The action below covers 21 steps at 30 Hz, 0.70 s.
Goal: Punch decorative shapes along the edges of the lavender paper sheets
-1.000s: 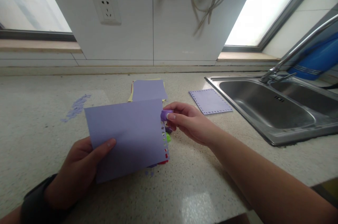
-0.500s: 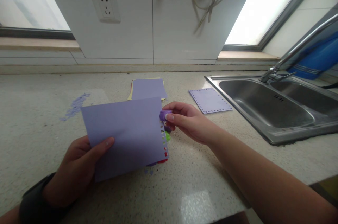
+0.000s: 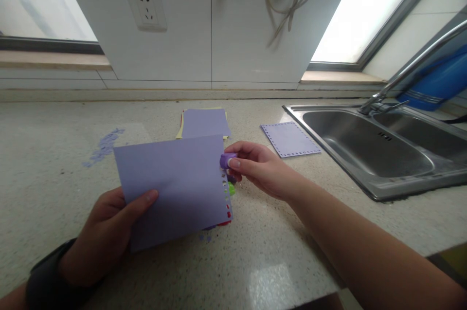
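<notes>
A sheet of lilac paper (image 3: 178, 183) is pinched at its lower left by my left hand (image 3: 116, 222), thumb on top. Small punched holes run along the lower part of its right edge. My right hand (image 3: 255, 166) closes thumb and fingers on a small purple craft punch (image 3: 227, 160), set at the upper part of that edge. Under the sheet, a green item (image 3: 231, 188) and a red one (image 3: 225, 223) peek out; most of each is hidden. Tiny lilac scraps (image 3: 205, 238) lie just below the sheet.
Behind the sheet lies a stack of lilac and yellow paper (image 3: 204, 122). Lilac paper with punched borders (image 3: 290, 139) rests beside the steel sink (image 3: 365, 144). A heap of lilac paper scraps (image 3: 104, 147) is at left. The tiled wall with a socket (image 3: 147, 8) bounds the counter.
The sheet has shifted very slightly to the right at its top left corner. Both hands keep their holds, and the punch stays at nearly the same spot on the edge.
</notes>
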Tool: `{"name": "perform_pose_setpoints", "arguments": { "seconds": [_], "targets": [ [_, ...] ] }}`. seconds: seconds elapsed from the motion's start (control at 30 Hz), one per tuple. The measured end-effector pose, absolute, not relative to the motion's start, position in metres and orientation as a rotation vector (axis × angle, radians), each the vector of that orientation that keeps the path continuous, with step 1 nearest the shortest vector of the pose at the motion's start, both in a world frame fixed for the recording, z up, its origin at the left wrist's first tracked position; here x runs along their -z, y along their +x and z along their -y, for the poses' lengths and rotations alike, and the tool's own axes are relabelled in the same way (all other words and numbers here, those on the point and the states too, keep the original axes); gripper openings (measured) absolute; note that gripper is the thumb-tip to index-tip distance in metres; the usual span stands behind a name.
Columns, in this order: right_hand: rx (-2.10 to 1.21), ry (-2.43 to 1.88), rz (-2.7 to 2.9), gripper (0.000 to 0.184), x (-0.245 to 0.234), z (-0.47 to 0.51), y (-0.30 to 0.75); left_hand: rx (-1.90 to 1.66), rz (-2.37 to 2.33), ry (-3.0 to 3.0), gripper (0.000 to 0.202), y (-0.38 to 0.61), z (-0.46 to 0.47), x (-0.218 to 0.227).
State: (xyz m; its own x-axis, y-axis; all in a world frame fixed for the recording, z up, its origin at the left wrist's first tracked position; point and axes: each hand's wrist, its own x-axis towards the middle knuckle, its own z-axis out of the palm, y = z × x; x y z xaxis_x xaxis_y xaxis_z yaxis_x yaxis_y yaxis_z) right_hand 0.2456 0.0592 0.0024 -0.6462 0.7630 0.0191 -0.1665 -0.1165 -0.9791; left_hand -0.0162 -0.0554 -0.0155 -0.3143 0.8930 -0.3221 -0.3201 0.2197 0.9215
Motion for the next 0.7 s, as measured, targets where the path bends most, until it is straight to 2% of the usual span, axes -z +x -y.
{"name": "perform_pose_setpoints", "arguments": {
  "seconds": [0.7],
  "targets": [
    [-1.898,-0.664,1.485,0.026,-0.0023,-0.0581,0.2452,-1.33,-1.364,0.657,0.033,-0.0187,0.057,0.0174]
  ]
}}
